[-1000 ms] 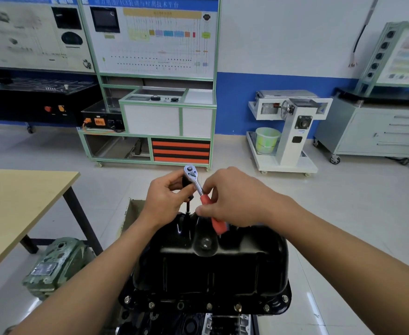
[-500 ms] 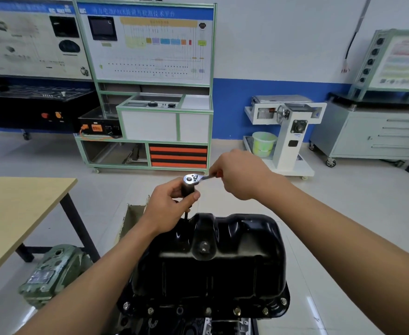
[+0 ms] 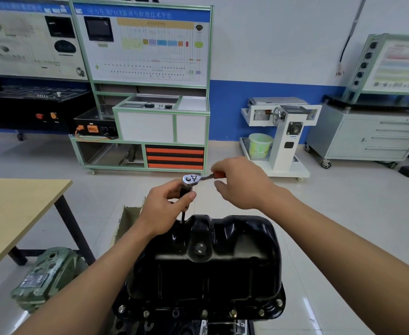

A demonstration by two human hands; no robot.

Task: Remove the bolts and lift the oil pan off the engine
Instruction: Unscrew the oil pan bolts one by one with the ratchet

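Pinching the extension (image 3: 183, 216) under the ratchet (image 3: 191, 178) with my left hand (image 3: 167, 209), I am gripping its handle (image 3: 219, 175) with my right hand (image 3: 242, 184).

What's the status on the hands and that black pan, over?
Left hand grips the extension under the ratchet; right hand holds its orange handle. Oil pan seated on the engine, near-edge bolts in place. Nothing in the way.
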